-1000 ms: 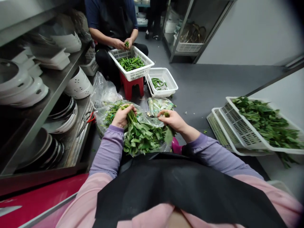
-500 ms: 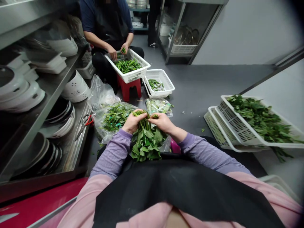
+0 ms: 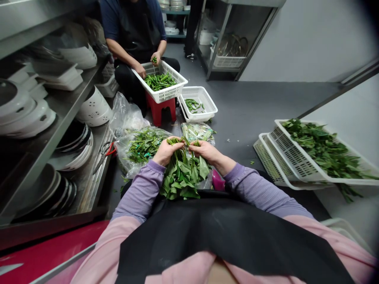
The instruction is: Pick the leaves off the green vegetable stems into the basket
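A bunch of leafy greens (image 3: 180, 177) hangs stems up in front of my lap, its leaves drooping over my black apron. My left hand (image 3: 166, 151) is closed around the stems near their top. Close beside it, my right hand (image 3: 206, 152) pinches a few stems of the same greens, with a leaf dangling below the fingers. Just beyond my left hand lies an open plastic bag (image 3: 124, 152) with cut stems and leaves (image 3: 145, 148). Behind my hands sits a clear packet of green stems (image 3: 198, 132) on the floor.
Opposite me a co-worker handles green peppers in a white basket (image 3: 170, 94) on a red stool (image 3: 161, 112). Another white basket (image 3: 209, 98) stands beside it. At right, stacked baskets hold greens (image 3: 325, 154). Left, a steel shelf carries dishes and red-handled scissors (image 3: 103, 156).
My right hand has moved slightly right, drawing a stem and leaf apart from the bunch. My left hand stays almost still. The co-worker's hand has shifted slightly at the basket's edge.
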Demonstrator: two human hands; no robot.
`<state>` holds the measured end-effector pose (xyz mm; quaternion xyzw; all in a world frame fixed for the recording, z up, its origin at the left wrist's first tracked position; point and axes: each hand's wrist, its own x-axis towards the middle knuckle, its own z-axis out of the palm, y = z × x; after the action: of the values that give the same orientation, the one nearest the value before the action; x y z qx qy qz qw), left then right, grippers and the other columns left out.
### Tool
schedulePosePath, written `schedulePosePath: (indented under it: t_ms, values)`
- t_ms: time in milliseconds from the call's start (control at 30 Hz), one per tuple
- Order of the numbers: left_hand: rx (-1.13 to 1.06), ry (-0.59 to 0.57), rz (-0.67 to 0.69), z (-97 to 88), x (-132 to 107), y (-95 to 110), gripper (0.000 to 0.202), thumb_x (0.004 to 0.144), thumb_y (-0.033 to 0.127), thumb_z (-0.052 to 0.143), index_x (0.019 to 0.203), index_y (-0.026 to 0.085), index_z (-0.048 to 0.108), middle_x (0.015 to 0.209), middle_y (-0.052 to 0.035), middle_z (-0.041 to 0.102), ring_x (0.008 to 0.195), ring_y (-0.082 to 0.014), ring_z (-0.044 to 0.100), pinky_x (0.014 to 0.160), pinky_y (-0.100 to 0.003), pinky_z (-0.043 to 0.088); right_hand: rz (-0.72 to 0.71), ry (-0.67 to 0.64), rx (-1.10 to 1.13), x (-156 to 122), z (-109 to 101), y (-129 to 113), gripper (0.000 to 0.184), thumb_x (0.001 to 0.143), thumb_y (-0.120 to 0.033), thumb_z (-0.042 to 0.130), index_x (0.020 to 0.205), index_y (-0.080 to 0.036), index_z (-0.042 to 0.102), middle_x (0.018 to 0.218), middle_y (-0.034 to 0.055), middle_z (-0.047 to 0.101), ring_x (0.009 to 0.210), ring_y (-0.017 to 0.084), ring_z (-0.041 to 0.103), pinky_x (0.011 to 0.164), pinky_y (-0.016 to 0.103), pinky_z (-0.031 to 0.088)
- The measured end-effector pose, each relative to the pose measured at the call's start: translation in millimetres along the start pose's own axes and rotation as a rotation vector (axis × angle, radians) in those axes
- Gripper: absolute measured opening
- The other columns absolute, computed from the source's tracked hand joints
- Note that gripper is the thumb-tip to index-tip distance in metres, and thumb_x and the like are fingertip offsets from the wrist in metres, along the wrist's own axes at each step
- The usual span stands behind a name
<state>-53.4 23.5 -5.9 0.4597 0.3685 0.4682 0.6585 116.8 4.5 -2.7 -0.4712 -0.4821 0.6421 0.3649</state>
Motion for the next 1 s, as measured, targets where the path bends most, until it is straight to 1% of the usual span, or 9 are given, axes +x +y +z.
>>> schedulePosePath:
  t_ms: [167, 333, 400, 433, 500, 633, 733, 833, 1000]
  values:
    - [0.014, 0.075, 0.020, -10.8, 4, 3, 0.024, 0.058, 0.023, 0.071, 0.073, 0.014, 0.054, 0.066, -0.0019, 0.064, 0.058, -0.0129, 0.060, 0.059, -0.026, 0.048, 0.010, 0.163, 0.082, 2, -19, -5, 0.038, 0.059, -0.043, 0.071, 0.075, -0.015, 0.051, 0.063, -0.0028, 0.055, 0.045, 0.004, 0.034, 0.045, 0.021, 0.024]
    - [0.013, 0.183, 0.096, -33.4, 9, 12, 0.021, 0.058, 0.021, 0.069, 0.070, 0.014, 0.053, 0.060, 0.0004, 0.061, 0.056, -0.0123, 0.060, 0.059, -0.026, 0.049, -0.194, 0.443, 0.127, -3, -69, -21, 0.039, 0.060, -0.047, 0.070, 0.074, -0.019, 0.047, 0.063, -0.0048, 0.049, 0.043, 0.004, 0.028, 0.042, 0.021, 0.022]
    - [-0.030, 0.171, 0.101, -36.9, 9, 15, 0.022, 0.059, 0.023, 0.070, 0.071, 0.015, 0.053, 0.057, 0.0019, 0.058, 0.054, -0.0121, 0.059, 0.057, -0.025, 0.048, -0.225, 0.459, 0.095, -8, -83, -25, 0.038, 0.060, -0.045, 0.071, 0.074, -0.019, 0.048, 0.064, -0.0042, 0.050, 0.044, 0.003, 0.029, 0.041, 0.021, 0.021]
    - [-0.029, 0.144, 0.095, -36.0, 8, 17, 0.022, 0.060, 0.025, 0.070, 0.073, 0.015, 0.054, 0.055, 0.0026, 0.057, 0.051, -0.0112, 0.057, 0.054, -0.025, 0.047, -0.196, 0.404, 0.066, -11, -85, -27, 0.037, 0.060, -0.044, 0.071, 0.074, -0.018, 0.050, 0.064, -0.0035, 0.051, 0.044, 0.003, 0.030, 0.041, 0.021, 0.020]
    - [0.038, 0.051, 0.074, -28.8, 4, 21, 0.024, 0.062, 0.028, 0.070, 0.079, 0.014, 0.059, 0.051, 0.0036, 0.053, 0.045, -0.0090, 0.052, 0.049, -0.022, 0.043, -0.074, 0.194, -0.001, -15, -80, -27, 0.035, 0.061, -0.043, 0.071, 0.074, -0.015, 0.054, 0.064, -0.0019, 0.053, 0.044, 0.003, 0.031, 0.041, 0.021, 0.019]
    - [0.234, -0.171, 0.045, -5.2, -7, 25, 0.044, 0.064, 0.031, 0.071, 0.103, 0.013, 0.062, 0.052, 0.0026, 0.054, 0.046, -0.0082, 0.048, 0.048, -0.021, 0.038, 0.112, -0.221, -0.096, -17, -49, -24, 0.034, 0.067, -0.044, 0.067, 0.071, -0.011, 0.057, 0.062, -0.0007, 0.053, 0.044, 0.003, 0.031, 0.041, 0.021, 0.018]
    - [0.261, -0.240, 0.036, 5.3, -11, 23, 0.040, 0.062, 0.034, 0.073, 0.095, 0.013, 0.064, 0.053, 0.0008, 0.056, 0.047, -0.0099, 0.050, 0.049, -0.022, 0.039, 0.191, -0.429, -0.081, -16, -31, -22, 0.033, 0.069, -0.043, 0.066, 0.072, -0.011, 0.057, 0.060, -0.0011, 0.053, 0.044, 0.003, 0.031, 0.041, 0.021, 0.018]
    - [0.245, -0.241, 0.035, 5.6, -12, 19, 0.032, 0.060, 0.036, 0.073, 0.079, 0.012, 0.064, 0.050, -0.0002, 0.055, 0.045, -0.0108, 0.050, 0.048, -0.023, 0.038, 0.279, -0.542, 0.035, -17, -22, -18, 0.031, 0.071, -0.041, 0.065, 0.072, -0.012, 0.054, 0.061, -0.0021, 0.052, 0.041, 0.002, 0.027, 0.040, 0.020, 0.017]
    - [0.163, -0.369, 0.031, -0.7, -13, 16, 0.036, 0.065, 0.037, 0.070, 0.091, 0.012, 0.065, 0.053, -0.0008, 0.056, 0.047, -0.0113, 0.052, 0.049, -0.023, 0.040, 0.329, -0.586, 0.186, -21, -16, -11, 0.027, 0.074, -0.035, 0.064, 0.072, -0.013, 0.050, 0.060, -0.0038, 0.048, 0.039, 0.001, 0.025, 0.040, 0.019, 0.021]
